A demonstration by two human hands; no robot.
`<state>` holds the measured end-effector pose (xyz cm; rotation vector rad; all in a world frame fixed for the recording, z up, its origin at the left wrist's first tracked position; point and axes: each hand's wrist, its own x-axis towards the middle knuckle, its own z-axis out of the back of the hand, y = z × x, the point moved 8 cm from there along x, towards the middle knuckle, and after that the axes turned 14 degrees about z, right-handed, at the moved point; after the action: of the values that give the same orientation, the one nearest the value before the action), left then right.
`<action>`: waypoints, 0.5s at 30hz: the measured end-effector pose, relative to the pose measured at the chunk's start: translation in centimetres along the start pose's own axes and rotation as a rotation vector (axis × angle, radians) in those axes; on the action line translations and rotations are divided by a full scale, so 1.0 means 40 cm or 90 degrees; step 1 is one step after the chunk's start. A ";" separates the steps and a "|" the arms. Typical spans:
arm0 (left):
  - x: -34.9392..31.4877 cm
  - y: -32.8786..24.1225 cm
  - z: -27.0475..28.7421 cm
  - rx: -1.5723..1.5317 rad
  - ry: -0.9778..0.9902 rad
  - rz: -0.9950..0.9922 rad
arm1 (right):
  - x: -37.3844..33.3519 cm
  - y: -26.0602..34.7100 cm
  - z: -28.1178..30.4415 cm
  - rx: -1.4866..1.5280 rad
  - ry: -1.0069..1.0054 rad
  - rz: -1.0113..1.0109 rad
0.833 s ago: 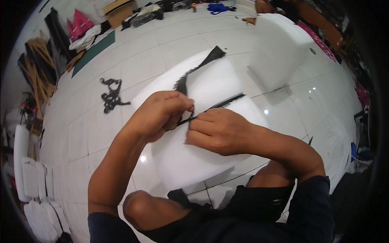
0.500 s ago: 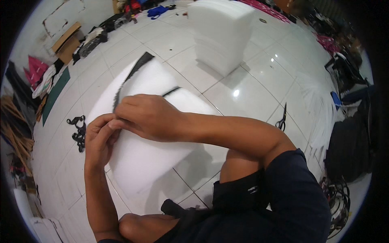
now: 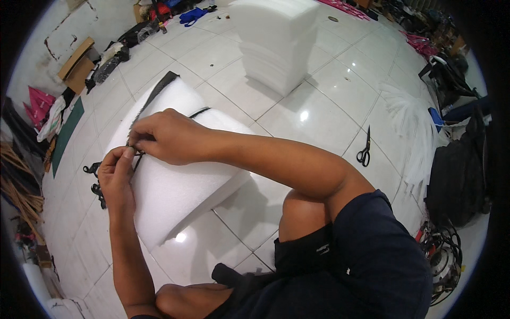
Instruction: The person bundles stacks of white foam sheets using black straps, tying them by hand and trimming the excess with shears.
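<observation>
White foam bundle [image 3: 183,189] lies on the tiled floor [image 3: 329,119] at near left, a black strip [image 3: 153,97] running along its far left part. Left hand [image 3: 118,171] and right hand [image 3: 172,137] both pinch the strip, fingertips close together; black scissors [image 3: 366,147] lie apart at right.

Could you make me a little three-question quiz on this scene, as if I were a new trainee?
1. Which tool lies on the tiled floor, to the right of the person's right forearm?
2. True or false: the person's two hands are far apart.
3. What colour is the tall stack standing beyond the hands? A) black B) white C) pink

Key:
1. Scissors.
2. False: the left hand and right hand are close together, near the dark strip.
3. B.
</observation>
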<state>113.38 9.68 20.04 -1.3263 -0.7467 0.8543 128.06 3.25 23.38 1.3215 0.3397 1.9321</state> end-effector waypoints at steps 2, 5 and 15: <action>-0.006 -0.004 -0.009 0.019 -0.055 -0.019 | 0.003 0.009 0.003 -0.037 0.033 0.019; -0.021 -0.030 -0.031 0.046 -0.075 -0.093 | 0.002 0.004 0.008 -0.012 0.003 0.012; -0.072 -0.108 -0.076 0.506 -0.200 -0.319 | 0.006 0.031 -0.020 -0.223 -0.001 0.088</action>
<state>114.98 5.48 24.05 -0.2805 -0.8114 0.8242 126.77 2.72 23.91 1.1374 -0.0934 1.9932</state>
